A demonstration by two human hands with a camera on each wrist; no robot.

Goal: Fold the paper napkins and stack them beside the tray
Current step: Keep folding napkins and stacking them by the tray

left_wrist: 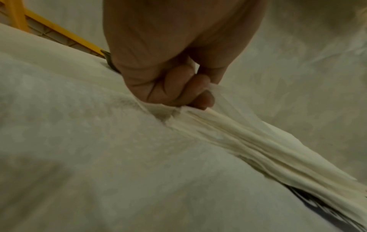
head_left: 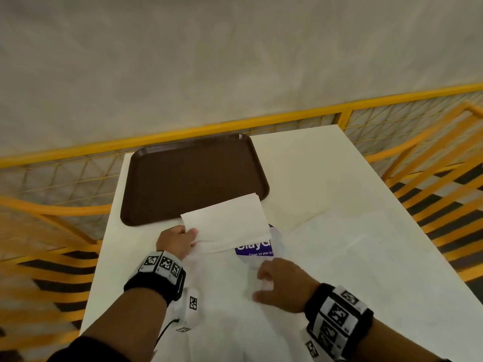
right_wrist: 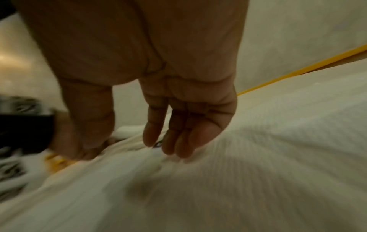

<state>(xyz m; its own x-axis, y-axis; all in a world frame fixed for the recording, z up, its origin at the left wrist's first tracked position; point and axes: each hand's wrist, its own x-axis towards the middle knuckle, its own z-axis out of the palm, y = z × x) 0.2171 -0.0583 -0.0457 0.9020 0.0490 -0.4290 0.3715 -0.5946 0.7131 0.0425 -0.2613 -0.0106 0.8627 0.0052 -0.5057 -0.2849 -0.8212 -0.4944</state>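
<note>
A brown tray point(head_left: 193, 176) lies at the table's far left. A folded white napkin point(head_left: 227, 223) sits at the tray's near right corner, its far edge lapping over the rim. My left hand point(head_left: 180, 240) pinches the napkin's left end, and in the left wrist view the fingers point(left_wrist: 178, 92) curl on several stacked paper layers point(left_wrist: 238, 141). My right hand point(head_left: 277, 282) hovers just above an unfolded white napkin point(head_left: 235, 309) spread near me. In the right wrist view its fingers point(right_wrist: 178, 138) hang relaxed and hold nothing.
The white table point(head_left: 339, 205) has a blue round sticker point(head_left: 254, 248) partly under the folded napkin. A yellow mesh fence point(head_left: 287, 121) runs behind the table, and yellow chairs point(head_left: 431, 178) stand at both sides.
</note>
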